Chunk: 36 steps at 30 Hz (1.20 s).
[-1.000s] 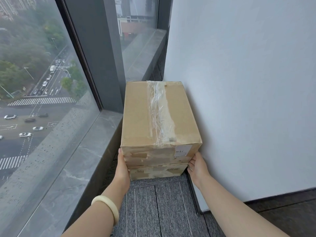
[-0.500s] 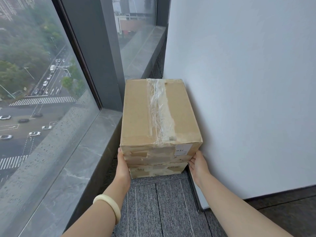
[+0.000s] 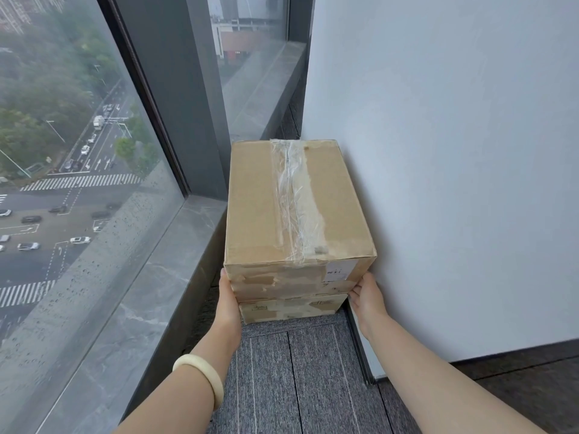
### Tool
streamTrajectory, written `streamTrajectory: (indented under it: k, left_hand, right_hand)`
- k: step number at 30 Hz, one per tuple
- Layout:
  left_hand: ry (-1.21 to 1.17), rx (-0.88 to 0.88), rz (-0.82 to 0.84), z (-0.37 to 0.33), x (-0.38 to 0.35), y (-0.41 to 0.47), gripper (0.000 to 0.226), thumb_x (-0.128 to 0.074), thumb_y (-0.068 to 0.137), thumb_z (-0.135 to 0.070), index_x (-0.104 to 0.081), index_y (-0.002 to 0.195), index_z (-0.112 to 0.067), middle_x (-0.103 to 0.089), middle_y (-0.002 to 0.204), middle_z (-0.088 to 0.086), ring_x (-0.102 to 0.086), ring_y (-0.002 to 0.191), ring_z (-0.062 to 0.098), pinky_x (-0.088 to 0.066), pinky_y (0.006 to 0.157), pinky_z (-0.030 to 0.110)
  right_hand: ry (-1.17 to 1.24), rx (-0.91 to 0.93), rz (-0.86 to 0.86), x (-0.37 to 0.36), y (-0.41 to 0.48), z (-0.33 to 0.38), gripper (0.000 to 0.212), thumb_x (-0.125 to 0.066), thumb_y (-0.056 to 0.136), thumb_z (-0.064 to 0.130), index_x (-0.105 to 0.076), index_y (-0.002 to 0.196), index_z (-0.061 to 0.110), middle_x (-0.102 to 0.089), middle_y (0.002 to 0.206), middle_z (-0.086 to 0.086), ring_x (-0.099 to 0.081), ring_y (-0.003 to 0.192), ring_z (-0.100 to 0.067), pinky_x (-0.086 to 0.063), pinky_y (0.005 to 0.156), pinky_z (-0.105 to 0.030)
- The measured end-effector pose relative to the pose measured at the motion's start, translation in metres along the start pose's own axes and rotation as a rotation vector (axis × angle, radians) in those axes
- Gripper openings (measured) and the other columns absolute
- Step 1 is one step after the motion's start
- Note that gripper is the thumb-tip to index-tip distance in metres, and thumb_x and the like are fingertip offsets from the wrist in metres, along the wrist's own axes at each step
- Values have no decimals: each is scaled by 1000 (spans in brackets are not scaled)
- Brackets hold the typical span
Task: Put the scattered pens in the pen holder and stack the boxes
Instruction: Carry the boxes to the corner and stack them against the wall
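Note:
A brown cardboard box [image 3: 260,208], taped along its top, rests on a second cardboard box [image 3: 288,308] on the grey carpet, between the window sill and the white wall. My left hand [image 3: 228,296] presses flat against the left side of the upper box near its front bottom corner. At the box's right front corner my right hand [image 3: 368,297] holds the opposite side, squeezed close to the wall. Only the lower box's front face shows. No pens or pen holder are in view.
A grey marble window sill [image 3: 131,308] runs along the left under a large window. A white wall [image 3: 454,183] stands on the right, touching the boxes. Grey carpet tiles [image 3: 297,371] lie in front of the stack.
The boxes and both hands stay in nearly the same place; the view has shifted only slightly.

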<state>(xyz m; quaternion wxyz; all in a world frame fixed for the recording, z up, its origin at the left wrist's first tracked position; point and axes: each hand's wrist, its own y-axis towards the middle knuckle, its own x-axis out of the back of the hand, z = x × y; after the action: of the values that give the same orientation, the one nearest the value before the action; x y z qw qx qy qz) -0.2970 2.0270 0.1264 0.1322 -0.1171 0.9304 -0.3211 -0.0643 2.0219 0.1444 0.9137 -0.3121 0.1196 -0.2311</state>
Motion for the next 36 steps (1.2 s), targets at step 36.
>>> streamTrajectory:
  k: [36]
  left_hand:
    - [60,159,-199,-134,39,-181,43,-45,96,-34,-46,134,-14,-58,127,8,-59,107,22,-47,91,34]
  right_hand:
    - [-304,-335,370,-52,-183,102,34,-47,96,14,-49,128,2,-59,126,-18,-59,109,-28,-45,102,-39]
